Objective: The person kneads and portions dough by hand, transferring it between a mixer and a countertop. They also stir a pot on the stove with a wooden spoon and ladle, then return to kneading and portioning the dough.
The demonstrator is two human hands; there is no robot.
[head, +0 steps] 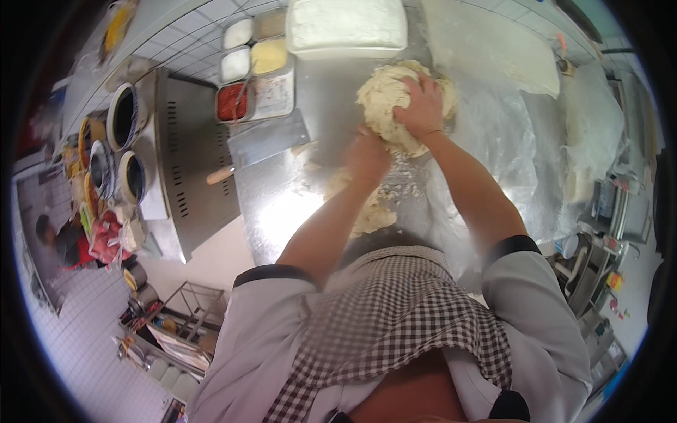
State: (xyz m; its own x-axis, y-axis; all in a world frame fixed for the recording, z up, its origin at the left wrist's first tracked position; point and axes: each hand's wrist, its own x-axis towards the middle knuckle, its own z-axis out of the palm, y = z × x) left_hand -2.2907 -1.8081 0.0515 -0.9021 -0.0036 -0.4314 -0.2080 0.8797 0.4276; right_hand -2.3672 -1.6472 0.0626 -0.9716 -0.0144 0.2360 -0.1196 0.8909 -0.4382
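A large, rough mass of pale dough [382,94] lies on the stainless steel table [330,87] in front of me. My right hand [424,108] presses on its right side, thumb and fingers spread over the surface and gripping it. At the dough's lower left edge is my left hand [369,156], blurred, so its finger pose and any contact are unclear. Nearer my body, a smaller piece of dough [376,219] sits partly behind my left forearm. Loose dough crumbs [407,177] are scattered between my forearms.
Left of the dough lies a cleaver [272,138], its wooden handle past the table edge. Behind it stand seasoning containers [270,56], one with red contents [232,101]. A white tub [346,26] of flour-like powder is at the back. Plastic sheeting [494,137] covers the right side.
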